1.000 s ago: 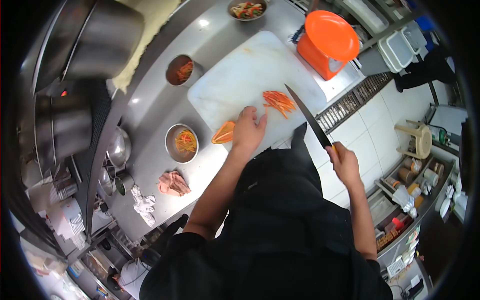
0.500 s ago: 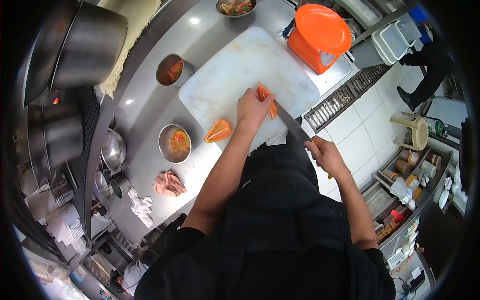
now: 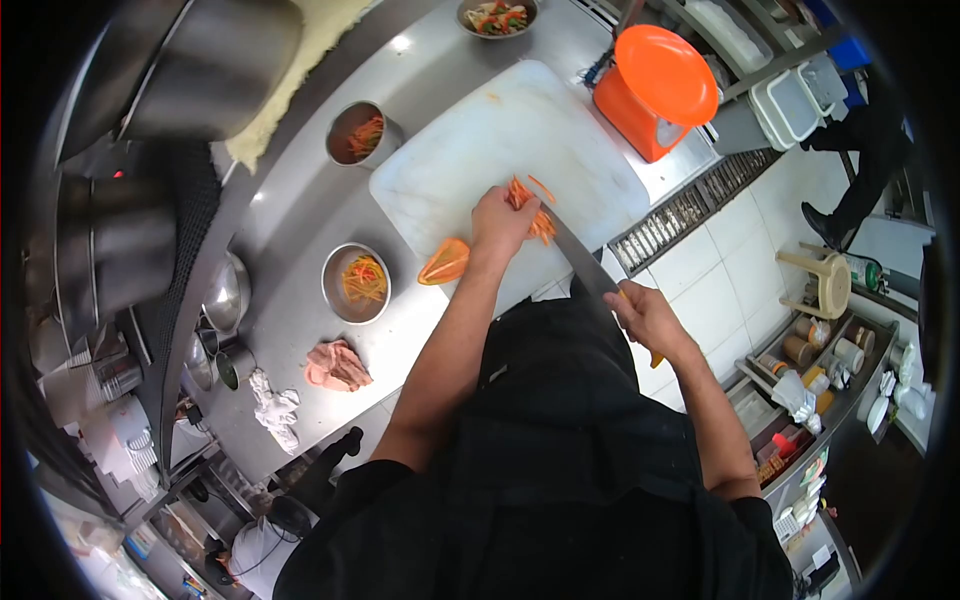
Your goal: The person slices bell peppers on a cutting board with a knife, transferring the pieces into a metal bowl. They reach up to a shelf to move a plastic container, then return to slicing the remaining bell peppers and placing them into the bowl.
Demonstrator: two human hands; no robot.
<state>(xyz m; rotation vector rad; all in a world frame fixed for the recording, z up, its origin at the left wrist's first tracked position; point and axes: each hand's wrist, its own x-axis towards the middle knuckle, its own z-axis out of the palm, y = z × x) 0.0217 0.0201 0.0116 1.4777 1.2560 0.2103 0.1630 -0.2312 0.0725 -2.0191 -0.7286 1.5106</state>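
Head view shows left fingers (image 3: 522, 212) closed over strips (image 3: 541, 228) on the near half of the board (image 3: 470, 130), right fingers (image 3: 619, 303) wrapped round the knife (image 3: 582, 257), so tucked-back left fingers should make slicing safer.

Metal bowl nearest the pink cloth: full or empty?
Neither, partly filled: the bowl holds yellow and red strips, with bare inner wall showing around them.

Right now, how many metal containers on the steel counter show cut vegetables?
3: an upper bowl at the picture's top edge, a deep container left of the cutting board, and a lower bowl just above the pink cloth. Others may be hidden at far left.
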